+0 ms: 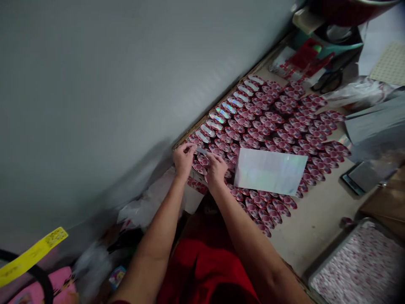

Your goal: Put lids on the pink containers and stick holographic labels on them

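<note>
Rows of small red-and-white patterned oval pieces (268, 122) cover the table (316, 219). Along the wall side, one row carries shiny holographic strips (228, 107). My left hand (183, 158) pinches the end of a small shiny strip (201, 150) at the near end of that row. My right hand (216, 168) presses with curled fingers on the ovals right beside it. A white holographic sheet (268, 171) lies on the ovals just right of my right hand.
A grey wall (95, 105) runs along the table's left side. A tray of patterned pieces (360, 266) sits at lower right. A dark phone-like slab (359, 177), plastic bags, black scissors (329, 82) and red items crowd the far end.
</note>
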The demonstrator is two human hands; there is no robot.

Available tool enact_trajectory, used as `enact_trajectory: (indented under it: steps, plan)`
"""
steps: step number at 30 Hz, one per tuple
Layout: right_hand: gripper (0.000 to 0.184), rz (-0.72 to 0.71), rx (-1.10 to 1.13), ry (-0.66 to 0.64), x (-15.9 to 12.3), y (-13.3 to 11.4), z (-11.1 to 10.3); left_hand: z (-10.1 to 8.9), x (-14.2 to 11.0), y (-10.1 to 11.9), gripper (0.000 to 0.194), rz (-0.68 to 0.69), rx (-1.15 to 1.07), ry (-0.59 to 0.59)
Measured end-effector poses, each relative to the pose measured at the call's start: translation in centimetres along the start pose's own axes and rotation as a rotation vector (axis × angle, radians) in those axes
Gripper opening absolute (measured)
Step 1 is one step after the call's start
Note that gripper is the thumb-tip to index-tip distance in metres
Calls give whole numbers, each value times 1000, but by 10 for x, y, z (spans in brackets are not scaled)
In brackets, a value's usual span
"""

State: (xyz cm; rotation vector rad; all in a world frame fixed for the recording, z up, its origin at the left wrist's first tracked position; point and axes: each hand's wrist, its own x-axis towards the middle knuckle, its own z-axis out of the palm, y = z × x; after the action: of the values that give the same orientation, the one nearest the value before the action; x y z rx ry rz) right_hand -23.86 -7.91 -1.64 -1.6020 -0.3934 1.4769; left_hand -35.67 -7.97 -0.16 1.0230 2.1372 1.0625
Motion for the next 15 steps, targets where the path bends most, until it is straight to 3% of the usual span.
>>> enact_trajectory:
  steps: [3, 6, 10, 15]
  plan:
    - [27, 5, 24, 65, 17, 8, 40, -3, 46, -8, 16, 77, 140, -28]
    - [26, -48, -128, 125, 33, 13, 58, 3, 74, -17, 14, 132, 248, -72]
    - [29, -133, -310, 201, 43, 20, 58, 9, 83, -26, 15, 141, 306, -135]
    - [33, -182, -358, 203, 46, 26, 53, 9, 82, -29, 16, 140, 295, -157]
